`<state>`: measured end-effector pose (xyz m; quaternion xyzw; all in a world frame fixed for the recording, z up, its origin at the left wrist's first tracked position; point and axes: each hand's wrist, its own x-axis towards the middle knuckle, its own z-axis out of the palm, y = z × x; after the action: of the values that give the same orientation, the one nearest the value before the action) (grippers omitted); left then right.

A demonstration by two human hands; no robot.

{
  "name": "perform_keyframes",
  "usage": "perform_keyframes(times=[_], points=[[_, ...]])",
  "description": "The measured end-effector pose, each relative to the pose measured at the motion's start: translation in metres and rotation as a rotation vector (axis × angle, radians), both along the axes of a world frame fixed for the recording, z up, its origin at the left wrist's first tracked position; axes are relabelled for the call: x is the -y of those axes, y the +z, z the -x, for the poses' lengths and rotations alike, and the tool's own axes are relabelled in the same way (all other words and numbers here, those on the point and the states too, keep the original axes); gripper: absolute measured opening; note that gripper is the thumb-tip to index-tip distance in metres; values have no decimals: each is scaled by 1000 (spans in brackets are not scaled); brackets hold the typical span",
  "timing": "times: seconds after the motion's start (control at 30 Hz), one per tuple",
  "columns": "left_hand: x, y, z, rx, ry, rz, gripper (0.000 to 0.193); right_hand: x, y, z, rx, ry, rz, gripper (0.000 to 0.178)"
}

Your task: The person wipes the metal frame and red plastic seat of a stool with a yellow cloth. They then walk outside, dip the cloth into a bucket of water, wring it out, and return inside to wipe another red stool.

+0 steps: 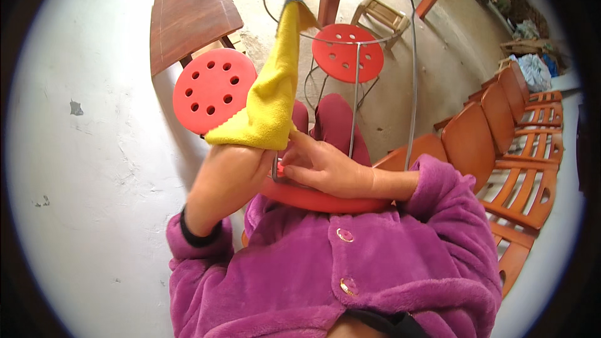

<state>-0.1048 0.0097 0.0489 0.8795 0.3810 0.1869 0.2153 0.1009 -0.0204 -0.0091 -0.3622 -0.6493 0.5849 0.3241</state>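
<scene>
An upturned stool lies across my lap, its red round seat [325,200] against my jacket and its grey metal legs and ring [414,62] pointing away from me. A yellow cloth [269,100] covers my left hand and wrist, leaving only the left forearm [228,175] bare below its hem. The cloth runs up along the left side of the stool, to where a leg meets the ring. My left fingers are hidden inside it. My right hand [328,166] curls around the base of a leg at the seat's underside, close to the cloth's lower edge.
A red stool with holes in its seat [213,91] stands at the left, beside a brown wooden table [194,15]. Farther ahead are another red stool [347,53] and a small wooden stool [383,15]. Orange-brown wooden chairs [472,144] line the right, and a white wall [87,169] the left.
</scene>
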Motion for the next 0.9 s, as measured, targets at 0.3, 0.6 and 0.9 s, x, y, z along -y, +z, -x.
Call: perform_keyframes(times=[0.3,0.6,0.9], points=[[-81,25,-10,353,257,-69,44,4,1,6,-59,-114,-192,42],[-188,-39,-102,568,292,255,36,5,15,1,82,-194,-231,33],[-156,-36,-111,755,356,133,32,-157,94,-83,582,-762,-1268,23]])
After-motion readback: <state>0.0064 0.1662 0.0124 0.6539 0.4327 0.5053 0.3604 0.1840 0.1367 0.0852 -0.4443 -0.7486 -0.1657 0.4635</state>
